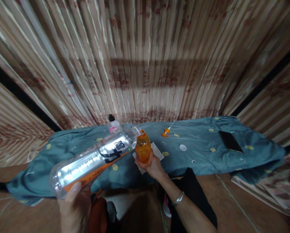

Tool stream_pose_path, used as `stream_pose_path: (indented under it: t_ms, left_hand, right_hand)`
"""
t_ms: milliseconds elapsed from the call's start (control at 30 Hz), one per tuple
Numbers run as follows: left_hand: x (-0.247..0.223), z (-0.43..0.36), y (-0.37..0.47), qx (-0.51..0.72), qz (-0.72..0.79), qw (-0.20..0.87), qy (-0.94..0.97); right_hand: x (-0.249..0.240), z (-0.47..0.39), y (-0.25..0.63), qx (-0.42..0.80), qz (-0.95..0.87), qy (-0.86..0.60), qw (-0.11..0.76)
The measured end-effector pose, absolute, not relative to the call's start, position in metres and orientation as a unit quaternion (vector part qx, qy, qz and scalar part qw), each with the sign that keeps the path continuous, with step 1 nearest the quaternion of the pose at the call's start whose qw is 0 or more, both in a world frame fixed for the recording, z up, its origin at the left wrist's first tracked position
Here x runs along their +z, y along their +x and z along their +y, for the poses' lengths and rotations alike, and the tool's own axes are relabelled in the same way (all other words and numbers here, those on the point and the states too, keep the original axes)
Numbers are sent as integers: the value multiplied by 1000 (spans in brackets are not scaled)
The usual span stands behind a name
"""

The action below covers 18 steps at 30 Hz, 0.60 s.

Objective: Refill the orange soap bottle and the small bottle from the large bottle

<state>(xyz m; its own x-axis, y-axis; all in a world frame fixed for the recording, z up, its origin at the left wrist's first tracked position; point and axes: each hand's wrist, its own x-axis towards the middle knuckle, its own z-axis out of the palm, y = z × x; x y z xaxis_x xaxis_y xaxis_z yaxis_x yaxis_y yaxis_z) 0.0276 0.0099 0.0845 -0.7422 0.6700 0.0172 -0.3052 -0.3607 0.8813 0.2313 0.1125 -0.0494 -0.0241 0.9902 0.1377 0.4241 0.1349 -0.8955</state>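
Tilting bottle: a large clear plastic bottle with a silver-and-orange label and black characters (93, 160) leans across toward the right hand, its mouth at the opening of a rounded, see-through orange container (144, 149).
Left hand: the left hand (74, 202) grips the bottle near its base, thumb laid along the label; the other fingers are mostly hidden, so how far they wrap cannot be told.
Right hand: the right hand (151, 165) is curled around the lower part of the orange container, closed to its width; a silver metal bracelet (178, 198) circles the wrist.
Bottle axis: the long axis runs slantwise, base toward the wearer's left and near side, neck pointing away and to the right; the base looks raised.
Container axis: roughly upright, leaning a little, with its opening facing up and away.
Progress: the container is open and the two mouths have been brought together; whether liquid is passing, or how much is inside, cannot be told. Both vessels are in hand, and the orange plastic piece with a thin pale tube (167, 130) lies apart, not fitted on the container.
Surface: a blue-green cloth with yellow motifs (195, 129) lies beneath the vessels, with white paper (157, 150) beside the right hand, a clear bottle with a black cap and pink label (112, 125) behind the large one, and a flat black rectangular device (230, 141) toward the right end.
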Motion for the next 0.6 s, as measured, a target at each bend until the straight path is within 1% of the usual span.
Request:
stream_pose_path:
  t_ms: [600]
  left_hand:
    - [86,10,30,807,471,301,190]
  right_hand:
    - [-48,112,232,333,-634,-560,416]
